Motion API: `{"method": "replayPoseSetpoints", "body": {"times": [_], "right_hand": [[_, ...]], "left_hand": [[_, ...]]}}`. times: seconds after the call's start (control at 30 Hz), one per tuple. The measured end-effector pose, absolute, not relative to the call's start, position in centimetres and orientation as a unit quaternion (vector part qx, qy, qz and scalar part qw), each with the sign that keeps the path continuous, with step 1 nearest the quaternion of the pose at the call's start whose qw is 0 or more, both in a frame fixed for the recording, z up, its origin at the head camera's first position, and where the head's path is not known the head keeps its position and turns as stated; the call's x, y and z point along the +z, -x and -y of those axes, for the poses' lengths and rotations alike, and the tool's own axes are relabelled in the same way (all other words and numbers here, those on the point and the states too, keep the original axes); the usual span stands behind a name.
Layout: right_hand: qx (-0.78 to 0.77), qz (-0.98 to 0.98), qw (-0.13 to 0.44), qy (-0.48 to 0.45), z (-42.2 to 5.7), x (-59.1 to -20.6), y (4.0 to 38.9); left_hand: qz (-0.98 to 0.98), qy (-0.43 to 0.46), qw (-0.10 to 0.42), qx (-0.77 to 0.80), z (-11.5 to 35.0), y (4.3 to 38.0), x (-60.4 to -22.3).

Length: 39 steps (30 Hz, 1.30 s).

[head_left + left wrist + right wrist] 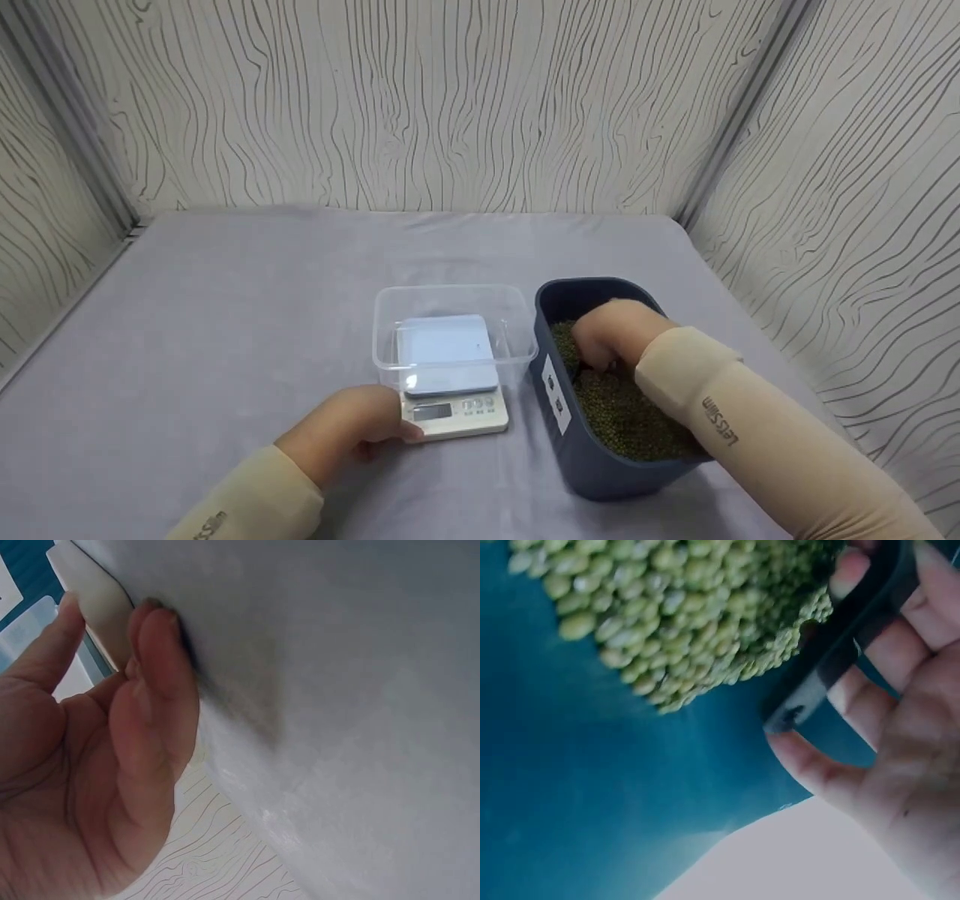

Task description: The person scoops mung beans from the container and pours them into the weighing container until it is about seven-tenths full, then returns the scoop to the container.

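A white kitchen scale [459, 426] with a small display and buttons lies on the cloth, bearing a clear plastic box [450, 365]. My left hand [352, 420] holds the scale's near left corner between thumb and index finger; the other fingers bend loosely beside it in the left wrist view. To the right stands a dark blue bin [600, 476] partly filled with green mung beans [626, 424]. Inside the bin, my right hand [619, 330] grips a black handle [817, 675] just by the beans. What the handle belongs to is hidden.
A pale grey cloth [225, 315] covers the table. Wood-patterned panels [420, 105] rise behind it and at both sides. The bin's left wall, with a white label [556, 394], stands close to the box and the scale.
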State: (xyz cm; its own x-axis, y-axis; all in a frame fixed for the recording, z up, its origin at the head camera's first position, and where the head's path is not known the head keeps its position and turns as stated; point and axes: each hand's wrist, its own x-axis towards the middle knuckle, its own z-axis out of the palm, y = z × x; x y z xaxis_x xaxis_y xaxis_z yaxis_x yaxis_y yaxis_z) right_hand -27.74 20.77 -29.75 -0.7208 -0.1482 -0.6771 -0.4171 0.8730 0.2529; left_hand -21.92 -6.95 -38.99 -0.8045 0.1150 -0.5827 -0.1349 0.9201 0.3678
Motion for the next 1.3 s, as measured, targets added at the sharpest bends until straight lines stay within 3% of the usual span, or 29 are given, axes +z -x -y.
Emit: {"method": "replayPoseSetpoints", "body": {"times": [0.23, 0.53, 0.93, 1.3], "right_hand": [[0.191, -0.923, 0.279, 0.183, -20.5, -31.0, 27.1], [0.089, -0.927, 0.29, 0.221, -21.9, -31.8, 27.5], [0.029, -0.903, 0.353, 0.243, -23.5, -30.5, 28.4], [0.006, -0.908, 0.323, 0.268, -24.4, -28.5, 28.7]], "left_hand": [[-0.927, 0.003, 0.317, 0.199, 7.0, 22.0, -39.3], [-0.933, -0.014, 0.312, 0.182, 7.2, 22.3, -39.6], [-0.929, -0.009, 0.308, 0.207, 7.2, 22.0, -39.5], [-0.925, -0.015, 0.3, 0.231, 7.4, 21.7, -39.4]]}}
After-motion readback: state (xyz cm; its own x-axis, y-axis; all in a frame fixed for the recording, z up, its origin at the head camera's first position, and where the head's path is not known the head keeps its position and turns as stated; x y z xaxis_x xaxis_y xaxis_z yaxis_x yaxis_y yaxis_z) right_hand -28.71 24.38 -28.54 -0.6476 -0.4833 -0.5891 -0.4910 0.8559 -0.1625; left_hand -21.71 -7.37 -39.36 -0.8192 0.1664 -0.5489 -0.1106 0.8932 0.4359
